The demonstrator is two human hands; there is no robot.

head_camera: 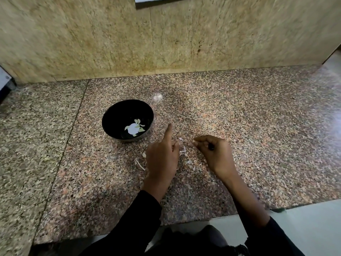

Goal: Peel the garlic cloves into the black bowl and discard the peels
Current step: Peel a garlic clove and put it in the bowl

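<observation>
The black bowl (118, 115) stands on the counter left of centre, with several peeled pale garlic cloves (137, 126) at its bottom. My left hand (162, 157) hovers just right of the bowl, seen from the back. Its index finger points straight toward the bowl and the other fingers are curled under, so the palm is hidden. My right hand (214, 152) is further right, curled into a loose fist with the thumb against the fingertips, and nothing shows in it. Thin white garlic peels (183, 151) lie scattered on the counter between and under both hands.
The speckled granite counter (258, 135) runs to a beige stone wall (203, 37) behind. Its front edge (184, 218) is close to my body, with pale floor beyond on the right. A dark object (5, 85) sits at the far left edge.
</observation>
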